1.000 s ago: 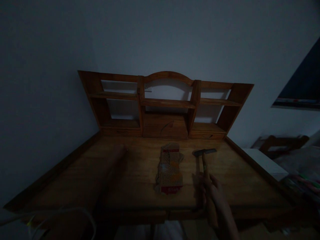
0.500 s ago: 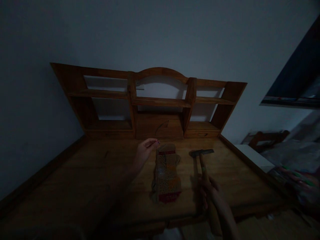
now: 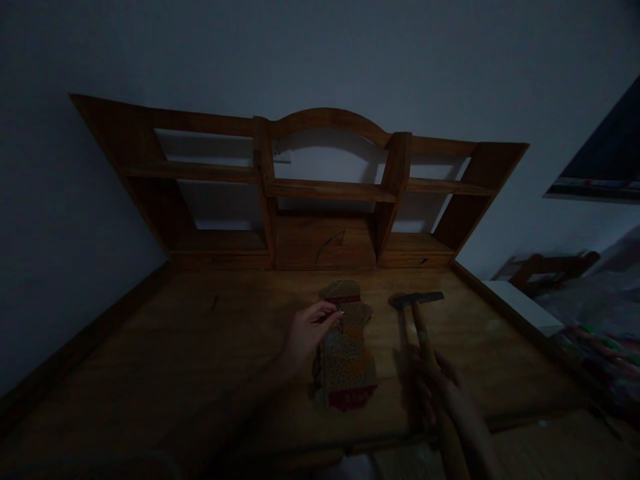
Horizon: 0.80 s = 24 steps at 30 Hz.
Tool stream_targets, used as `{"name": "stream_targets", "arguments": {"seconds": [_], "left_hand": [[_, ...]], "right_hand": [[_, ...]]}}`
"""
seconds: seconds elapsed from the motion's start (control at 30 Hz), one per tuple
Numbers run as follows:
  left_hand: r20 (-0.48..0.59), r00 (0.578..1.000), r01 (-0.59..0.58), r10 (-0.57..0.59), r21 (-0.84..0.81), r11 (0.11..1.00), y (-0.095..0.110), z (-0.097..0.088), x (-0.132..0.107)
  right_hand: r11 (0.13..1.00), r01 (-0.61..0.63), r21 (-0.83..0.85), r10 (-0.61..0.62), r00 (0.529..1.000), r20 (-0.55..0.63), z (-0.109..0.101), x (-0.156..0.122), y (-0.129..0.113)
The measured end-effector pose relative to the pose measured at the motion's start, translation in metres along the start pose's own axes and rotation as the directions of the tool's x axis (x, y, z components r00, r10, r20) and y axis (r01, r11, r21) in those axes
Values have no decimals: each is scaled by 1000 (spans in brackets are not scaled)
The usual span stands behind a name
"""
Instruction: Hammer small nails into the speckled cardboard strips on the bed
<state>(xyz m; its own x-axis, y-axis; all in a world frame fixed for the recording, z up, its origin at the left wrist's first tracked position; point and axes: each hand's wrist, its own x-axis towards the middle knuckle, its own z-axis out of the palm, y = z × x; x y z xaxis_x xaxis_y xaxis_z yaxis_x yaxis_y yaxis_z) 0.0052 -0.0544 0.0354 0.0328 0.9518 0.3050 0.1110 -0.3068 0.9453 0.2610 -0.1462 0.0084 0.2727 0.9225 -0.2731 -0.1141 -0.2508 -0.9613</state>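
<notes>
My right hand (image 3: 443, 387) is wrapped around the wooden handle of a hammer (image 3: 423, 333). Its dark metal head (image 3: 417, 300) is held over the right part of the wooden desk. Thumb and fingertips of my left hand (image 3: 310, 327) are pinched together above the upper part of a flattened piece of cardboard (image 3: 350, 360). A tiny thing shows at those fingertips, too small and dark to name. The cardboard lies flat on the desk, with dark red bands at both ends and many small dark spots across its middle.
The wooden desk (image 3: 225, 320) has a raised shelf unit (image 3: 327, 193) along its back and raised side edges. A wall socket (image 3: 283, 157) shows behind the shelf. To the right are a white surface (image 3: 525, 307), a wooden chair back (image 3: 555, 267) and plastic-wrapped items (image 3: 600, 347).
My left hand has moved from beside the cardboard's far end to over its upper part, still pinched. The right hand keeps hold of the hammer. The whole view has shifted slightly.
</notes>
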Motion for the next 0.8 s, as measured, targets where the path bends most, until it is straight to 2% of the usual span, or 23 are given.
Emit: {"name": "stream_targets", "arguments": {"seconds": [0.13,0.27,0.5,0.8], "left_hand": [[102,994,-50,37,126,991,-9,5,-8],[219,971,-145,96,219,965,-15,6,-13],[238,964,-181,116,272,945,-19,3,-11],[255,966,-123,47,291,949,-22,3,-10]], "right_hand": [[999,-34,-8,35,998,50,-4,1,2],[1000,-8,-5,8,996,85,-4,0,1],[1000,-11,11,10,997,79,-3,1,1],[1000,-7,7,6,997,78,-4,-3,-2]]}}
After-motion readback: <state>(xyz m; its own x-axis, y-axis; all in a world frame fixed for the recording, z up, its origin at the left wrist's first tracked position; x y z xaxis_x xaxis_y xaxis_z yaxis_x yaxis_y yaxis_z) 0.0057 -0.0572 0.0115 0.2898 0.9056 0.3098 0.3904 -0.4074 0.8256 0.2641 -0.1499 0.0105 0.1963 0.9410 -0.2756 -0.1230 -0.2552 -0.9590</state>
